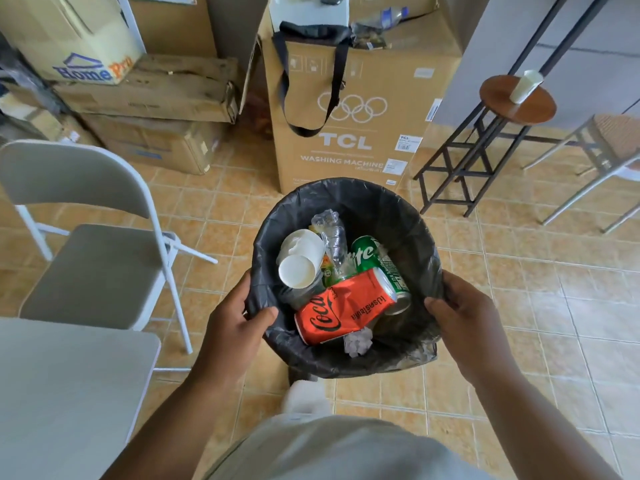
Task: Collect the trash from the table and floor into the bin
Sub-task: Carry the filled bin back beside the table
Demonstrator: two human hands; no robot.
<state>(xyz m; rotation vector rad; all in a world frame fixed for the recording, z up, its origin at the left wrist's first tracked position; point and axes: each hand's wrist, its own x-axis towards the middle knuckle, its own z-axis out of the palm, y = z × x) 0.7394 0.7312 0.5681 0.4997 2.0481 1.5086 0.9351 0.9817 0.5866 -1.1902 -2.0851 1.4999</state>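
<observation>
I hold a round bin [391, 206] lined with a black bag above the tiled floor. My left hand [239, 317] grips its left rim and my right hand [464, 317] grips its right rim. Inside lie a red Coca-Cola can [343, 308], a green Sprite can [381, 265], white paper cups [299, 261], a crushed clear plastic bottle [332, 237] and a crumpled paper ball [358, 342]. A white paper cup [524, 86] stands on a round wooden stool at the right back.
A grey folding chair [97, 265] stands at the left, with a grey table corner [69, 386] in front of it. A TCL washing machine box [349, 126] and stacked cardboard boxes [152, 98] line the back. The wooden stool [498, 133] and a metal-legged seat [609, 147] stand at the right.
</observation>
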